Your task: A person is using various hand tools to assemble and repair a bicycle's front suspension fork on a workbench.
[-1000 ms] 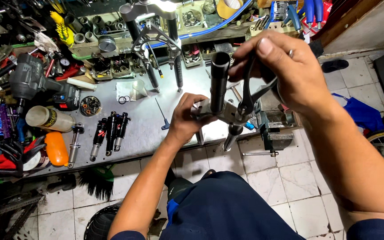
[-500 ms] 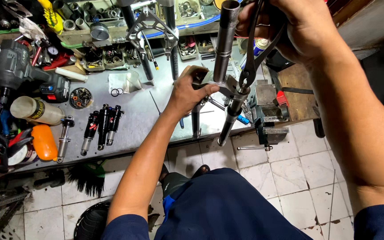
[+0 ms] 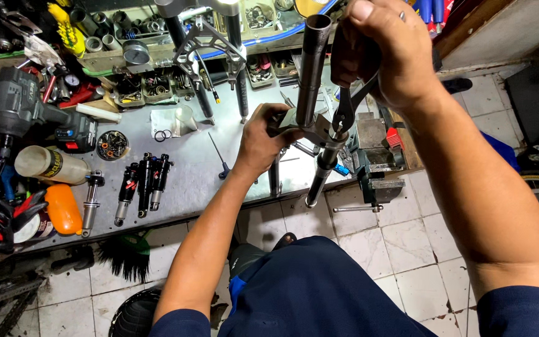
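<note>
I hold a bicycle suspension fork (image 3: 312, 68) upright over the front edge of a grey metal workbench (image 3: 188, 168). My left hand (image 3: 263, 140) grips the fork's crown from the left side. Held high, my right hand (image 3: 385, 53) squeezes the handles of a pair of black pliers (image 3: 346, 112), whose jaws point down onto the top of the right fork leg (image 3: 320, 178). The dark steerer tube rises between both hands. The fork's lower ends hang past the bench edge above the tiled floor.
Three black shock absorbers (image 3: 143, 182) lie on the bench, with a spray can (image 3: 51, 165), an orange bottle (image 3: 62, 209) and a power tool (image 3: 20, 100) to the left. Another fork (image 3: 210, 56) stands behind. A bench vise (image 3: 375, 162) sits right. Parts trays line the back.
The view has shifted closer and my right hand with the pliers now sits higher in view. Both hands keep their grip on the fork and pliers.
</note>
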